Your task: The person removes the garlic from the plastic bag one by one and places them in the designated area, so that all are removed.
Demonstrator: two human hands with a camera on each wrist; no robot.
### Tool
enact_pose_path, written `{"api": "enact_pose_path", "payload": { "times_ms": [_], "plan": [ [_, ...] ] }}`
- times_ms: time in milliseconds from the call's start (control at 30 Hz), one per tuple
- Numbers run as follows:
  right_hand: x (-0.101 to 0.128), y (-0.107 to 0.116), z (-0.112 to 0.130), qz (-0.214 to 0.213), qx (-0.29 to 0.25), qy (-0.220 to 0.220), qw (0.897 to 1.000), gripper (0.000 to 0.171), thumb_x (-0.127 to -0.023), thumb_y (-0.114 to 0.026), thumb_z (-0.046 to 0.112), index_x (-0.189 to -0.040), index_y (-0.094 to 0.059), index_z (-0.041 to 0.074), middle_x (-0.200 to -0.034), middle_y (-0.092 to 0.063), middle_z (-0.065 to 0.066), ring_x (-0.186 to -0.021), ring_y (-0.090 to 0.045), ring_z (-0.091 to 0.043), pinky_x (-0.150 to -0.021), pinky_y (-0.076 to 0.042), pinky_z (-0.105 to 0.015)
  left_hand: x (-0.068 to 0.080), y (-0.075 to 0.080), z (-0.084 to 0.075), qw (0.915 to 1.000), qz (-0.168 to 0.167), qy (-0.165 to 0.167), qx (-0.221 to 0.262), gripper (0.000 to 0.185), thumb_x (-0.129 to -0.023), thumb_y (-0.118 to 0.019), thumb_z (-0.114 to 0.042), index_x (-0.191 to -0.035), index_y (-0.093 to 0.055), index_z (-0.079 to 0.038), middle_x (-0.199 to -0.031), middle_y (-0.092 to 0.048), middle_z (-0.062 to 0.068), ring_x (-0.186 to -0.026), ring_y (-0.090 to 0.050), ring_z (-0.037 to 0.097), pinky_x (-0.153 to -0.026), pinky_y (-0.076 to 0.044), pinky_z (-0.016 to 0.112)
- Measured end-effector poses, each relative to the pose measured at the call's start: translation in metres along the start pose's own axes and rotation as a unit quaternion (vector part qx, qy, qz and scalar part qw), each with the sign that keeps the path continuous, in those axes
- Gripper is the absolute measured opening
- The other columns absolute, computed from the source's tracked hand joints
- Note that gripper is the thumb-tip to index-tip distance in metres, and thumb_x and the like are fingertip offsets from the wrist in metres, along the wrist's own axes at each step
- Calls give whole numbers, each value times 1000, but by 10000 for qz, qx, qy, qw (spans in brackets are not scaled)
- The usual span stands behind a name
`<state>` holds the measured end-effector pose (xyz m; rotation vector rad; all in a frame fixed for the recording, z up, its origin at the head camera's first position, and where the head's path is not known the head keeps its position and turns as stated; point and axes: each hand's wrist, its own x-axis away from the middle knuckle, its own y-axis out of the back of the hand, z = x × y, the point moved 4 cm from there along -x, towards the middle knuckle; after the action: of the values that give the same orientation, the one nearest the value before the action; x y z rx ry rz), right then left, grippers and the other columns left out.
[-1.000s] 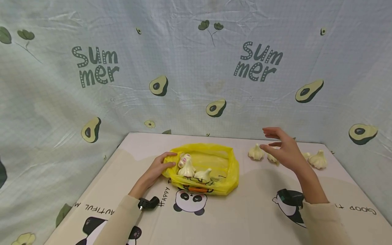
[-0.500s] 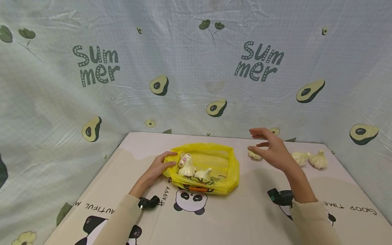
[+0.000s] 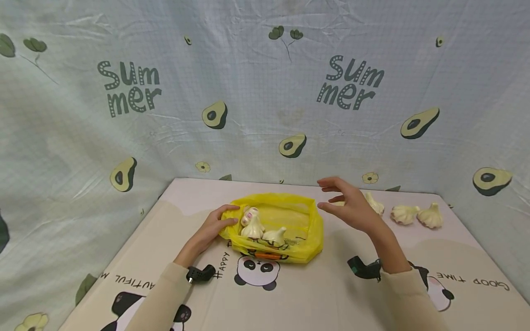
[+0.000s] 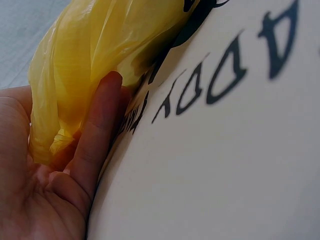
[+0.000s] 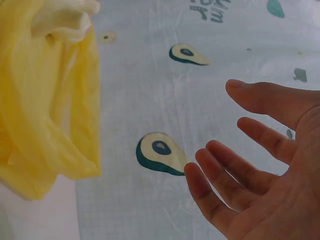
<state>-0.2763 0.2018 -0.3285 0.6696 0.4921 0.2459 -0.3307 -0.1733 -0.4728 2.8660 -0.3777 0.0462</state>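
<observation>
A yellow plastic bag (image 3: 315, 230) lies on the table with its mouth spread wide. Inside its left part are garlic bulbs, among them one upright (image 3: 252, 227) and one tilted (image 3: 275, 236). My left hand (image 3: 213, 226) grips the bag's left edge; the left wrist view has the yellow plastic (image 4: 75, 65) between thumb and fingers. Just right of the bag, my right hand (image 3: 349, 207) hovers with fingers spread and holds nothing. In the right wrist view, that hand (image 5: 265, 185) is apart from the bag. Behind it, a garlic bulb is mostly hidden.
At the table's right rear lie more garlic bulbs: one (image 3: 374, 204) beside my right hand, another (image 3: 405, 214) further right and a third (image 3: 430, 216) near the corner. A printed cloth (image 3: 248, 92) hangs behind the table (image 3: 314, 294).
My right hand has moved left from above the garlic bulbs toward the bag, uncovering bulbs on the right. The left hand and the bag have stayed in place.
</observation>
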Motion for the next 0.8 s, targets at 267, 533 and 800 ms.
{"api": "enact_pose_path", "payload": {
  "times_ms": [267,533,800],
  "plan": [
    [-4,-17,4,231,-64,37,9997,53,-94,-76,16,-143,-54,10,-145,-58,-14,-130,-58,-35,-103,-53,-53,1,1,-2,10000,45,-47,-25,49,-100,-63,-21,-147,-52,-12,-167,-32,13,-139,-46,31,-101,-48,21],
    [-7,-32,7,414,-170,30,9990,53,-94,-76,16,-143,-55,11,-144,-60,-13,-129,-59,-34,-104,-53,-52,2,1,-6,9998,109,-159,-108,51,-100,-62,-22,-148,-51,-10,-166,-33,16,-133,-50,29,-97,-50,18],
    [-8,-45,8,608,-267,58,9978,51,-94,-75,18,-141,-56,10,-143,-61,-12,-128,-61,-33,-102,-54,-51,0,-1,-3,9999,64,-97,-80,50,-100,-63,-22,-147,-52,-11,-166,-33,14,-134,-49,28,-96,-49,17]
  ]
}}
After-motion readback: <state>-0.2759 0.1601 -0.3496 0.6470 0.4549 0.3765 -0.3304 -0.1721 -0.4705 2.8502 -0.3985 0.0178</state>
